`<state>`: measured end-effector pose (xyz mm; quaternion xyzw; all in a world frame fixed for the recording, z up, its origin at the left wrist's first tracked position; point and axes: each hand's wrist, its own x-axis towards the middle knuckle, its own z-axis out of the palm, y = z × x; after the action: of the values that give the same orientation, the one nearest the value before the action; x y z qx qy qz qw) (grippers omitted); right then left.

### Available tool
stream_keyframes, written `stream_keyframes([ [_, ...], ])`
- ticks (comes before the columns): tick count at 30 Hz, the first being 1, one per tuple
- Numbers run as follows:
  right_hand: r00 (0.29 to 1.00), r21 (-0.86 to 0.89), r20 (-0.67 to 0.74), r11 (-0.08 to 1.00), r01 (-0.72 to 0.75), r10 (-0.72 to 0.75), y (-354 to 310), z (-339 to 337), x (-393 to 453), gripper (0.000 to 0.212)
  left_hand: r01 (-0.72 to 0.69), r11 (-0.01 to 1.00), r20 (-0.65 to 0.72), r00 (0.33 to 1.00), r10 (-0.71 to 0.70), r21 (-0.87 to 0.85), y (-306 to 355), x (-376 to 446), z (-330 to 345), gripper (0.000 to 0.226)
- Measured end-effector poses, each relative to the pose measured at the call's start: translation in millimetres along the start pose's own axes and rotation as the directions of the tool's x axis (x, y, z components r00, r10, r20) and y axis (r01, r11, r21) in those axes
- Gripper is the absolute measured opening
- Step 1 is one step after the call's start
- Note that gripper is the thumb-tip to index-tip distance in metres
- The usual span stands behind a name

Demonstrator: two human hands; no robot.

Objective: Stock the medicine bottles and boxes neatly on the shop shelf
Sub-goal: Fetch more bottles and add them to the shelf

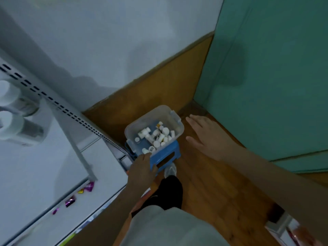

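The left hand point(142, 167) reaches down with its fingers curled over the near edge of a blue stool point(166, 154), the thumb against its front; whether it also touches the tub above cannot be told. On the stool sits a clear plastic tub point(174, 115) with rounded corners and a clip on its far rim, holding a loose jumble of small white medicine bottles point(156, 134), some upright and some lying on their sides. The right hand point(205, 137) hangs in the air just right of the tub, fingers straight and spread, holding nothing. To the left stands a white metal shelf point(44, 157) with a slotted rail, two white-capped bottles point(16, 114) at its far left.
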<state>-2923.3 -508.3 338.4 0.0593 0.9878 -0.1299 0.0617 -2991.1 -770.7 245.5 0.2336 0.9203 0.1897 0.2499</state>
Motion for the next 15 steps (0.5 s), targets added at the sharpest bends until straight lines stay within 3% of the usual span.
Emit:
stream_keyframes([
  [5, 0.987, -0.024, 0.14, 0.997, 0.077, -0.073, 24.6, -7.0, 66.3, 0.066, 0.154, 0.987, 0.059, 0.987, -0.151, -0.05, 16.4, 69.4, 9.0, 0.051],
  [9, 0.977, 0.042, 0.208, 0.998, 0.044, -0.052, 41.8, 12.2, 121.6, 0.069, 0.303, 0.924, 0.089, 0.953, -0.29, -0.233, 21.7, 114.0, 12.0, 0.04],
  [15, 0.918, 0.142, 0.383, 0.988, 0.054, -0.105, 58.1, 66.0, 178.3, 0.056, 0.508, 0.821, 0.208, 0.86, -0.466, -0.261, -0.2, 147.1, 23.9, 0.044],
])
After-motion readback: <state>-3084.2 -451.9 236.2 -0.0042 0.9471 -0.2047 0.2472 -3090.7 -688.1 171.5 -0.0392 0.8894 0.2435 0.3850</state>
